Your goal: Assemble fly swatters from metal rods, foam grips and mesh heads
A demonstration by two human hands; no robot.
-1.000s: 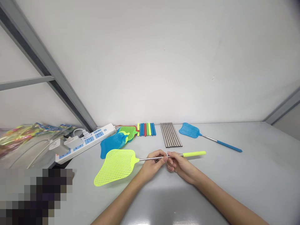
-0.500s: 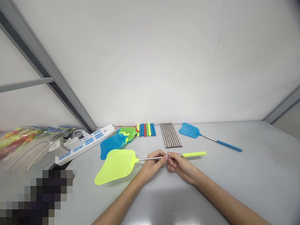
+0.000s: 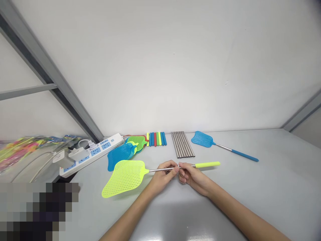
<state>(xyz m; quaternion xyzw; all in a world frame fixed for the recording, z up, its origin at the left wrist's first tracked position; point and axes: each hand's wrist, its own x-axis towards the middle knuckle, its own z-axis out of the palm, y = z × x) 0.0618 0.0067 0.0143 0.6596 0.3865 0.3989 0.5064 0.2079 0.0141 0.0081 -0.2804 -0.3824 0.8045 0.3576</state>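
A yellow fly swatter [image 3: 125,177] with a thin metal rod and a yellow handle lies level across both my hands, its perforated head to the left. My left hand [image 3: 164,175] pinches the rod between thumb and fingers. Close against it, my right hand [image 3: 192,177] is closed on the rod just left of the handle. Farther back on the right rests a blue fly swatter [image 3: 203,139] with a metal rod and blue handle. Beyond my hands several metal tubes [image 3: 182,144] lie side by side.
Several coloured handle sleeves [image 3: 156,139] lie in a row near the wall. Left of them are loose blue [image 3: 121,155] and green swatter heads [image 3: 137,142]. A white power strip [image 3: 91,155] with plugs and cables stands at the left, beside bagged colourful items [image 3: 22,150].
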